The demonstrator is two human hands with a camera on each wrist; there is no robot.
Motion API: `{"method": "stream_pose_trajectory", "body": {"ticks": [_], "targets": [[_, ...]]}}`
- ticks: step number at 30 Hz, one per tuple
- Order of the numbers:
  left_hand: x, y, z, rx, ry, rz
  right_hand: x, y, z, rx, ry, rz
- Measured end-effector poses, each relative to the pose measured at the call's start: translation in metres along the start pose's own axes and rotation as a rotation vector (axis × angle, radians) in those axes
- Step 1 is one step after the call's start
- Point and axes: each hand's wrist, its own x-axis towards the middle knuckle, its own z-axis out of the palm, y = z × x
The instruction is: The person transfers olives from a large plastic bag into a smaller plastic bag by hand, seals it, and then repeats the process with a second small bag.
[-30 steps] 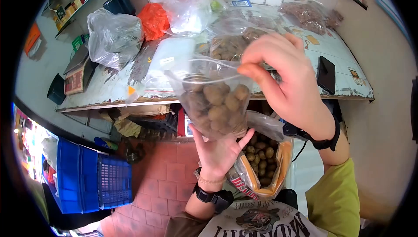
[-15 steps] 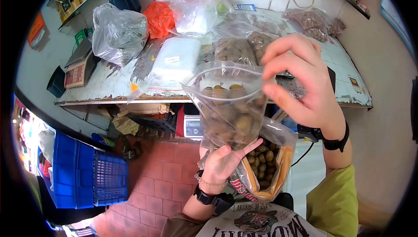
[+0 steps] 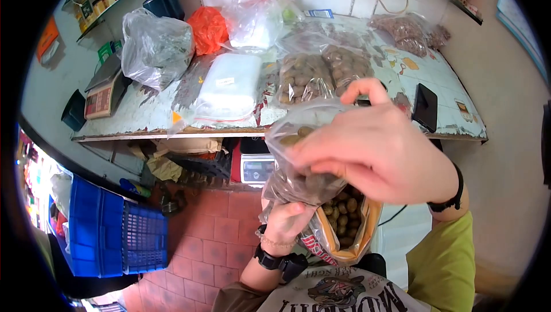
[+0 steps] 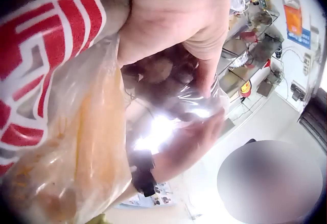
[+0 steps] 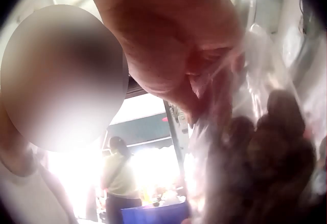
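A clear zip bag (image 3: 304, 118) of brown, roundish items hangs tilted in front of the bench. My left hand (image 3: 284, 220) grips its lower part from below; in the left wrist view, that hand (image 4: 176, 24) curls round the plastic. At the bag's upper near side is my right hand (image 3: 381, 154), its fingers bent. The right wrist view has the right hand (image 5: 179, 45) with thumb and fingers pinching the plastic (image 5: 255, 75), partly hidden. Beneath, an open sack (image 3: 372, 220) with an orange inner layer holds similar items (image 3: 344, 214).
On the bench (image 3: 172, 136) lie two filled bags (image 3: 304, 77), a stack of flat clear bags (image 3: 229, 85) and a phone (image 3: 425, 107). A scale (image 3: 257, 170) sits below its edge. Blue crates (image 3: 97, 226) stand at left. A person (image 5: 120, 173) is in the background.
My right hand has moved down and left from beside the bag's mouth onto its near side. The bag first opened wide, then tilted and sank lower. My left hand has stayed beneath it.
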Motion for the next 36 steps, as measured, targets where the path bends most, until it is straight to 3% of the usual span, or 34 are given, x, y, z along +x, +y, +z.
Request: {"method": "stream_pose_trajectory", "body": {"ticks": [6, 9, 11, 15, 17, 21, 23, 27, 29, 30, 32, 33, 34, 36], "targets": [[0.006, 0.006, 0.014, 0.085, 0.020, -0.018, -0.005, 0.004, -0.024, -0.255, -0.056, 0.201], [0.006, 0.006, 0.017, 0.066, 0.026, -0.009, -0.009, 0.008, -0.025, -0.088, -0.106, 0.205], [0.004, 0.004, 0.013, 0.069, 0.050, -0.005, -0.012, 0.017, -0.012, 0.049, -0.028, 0.045], [0.002, 0.005, 0.016, 0.099, 0.047, -0.023, -0.012, 0.019, -0.011, 0.092, 0.025, -0.006], [0.001, 0.005, 0.016, 0.105, 0.087, -0.014, -0.008, 0.011, -0.021, 0.144, -0.174, 0.118], [0.001, 0.005, 0.010, 0.125, 0.082, -0.027, -0.010, 0.013, -0.022, 0.270, -0.208, 0.085], [0.000, 0.003, 0.005, 0.143, 0.098, 0.001, -0.014, 0.014, -0.011, 0.102, -0.007, 0.007], [0.000, 0.001, 0.002, 0.123, 0.108, 0.004, -0.015, 0.007, -0.025, -0.005, -0.189, 0.148], [-0.002, -0.001, -0.002, -0.046, 0.034, 0.032, -0.019, 0.011, -0.020, -0.060, 0.090, -0.037], [-0.003, -0.001, -0.002, -0.048, 0.037, 0.028, -0.021, 0.011, -0.022, -0.059, 0.088, -0.032], [-0.005, -0.001, -0.001, -0.069, 0.064, 0.054, -0.029, 0.007, -0.026, 0.007, 0.299, -0.055], [-0.005, -0.001, -0.001, -0.078, 0.067, 0.052, -0.039, 0.004, -0.025, 0.189, 0.315, -0.022], [-0.005, -0.001, 0.000, -0.075, 0.084, 0.065, -0.049, -0.003, -0.026, 0.190, 0.307, -0.013], [-0.006, -0.001, 0.002, -0.081, 0.104, 0.075, -0.066, -0.020, -0.028, 0.418, -0.096, 0.361]]}}
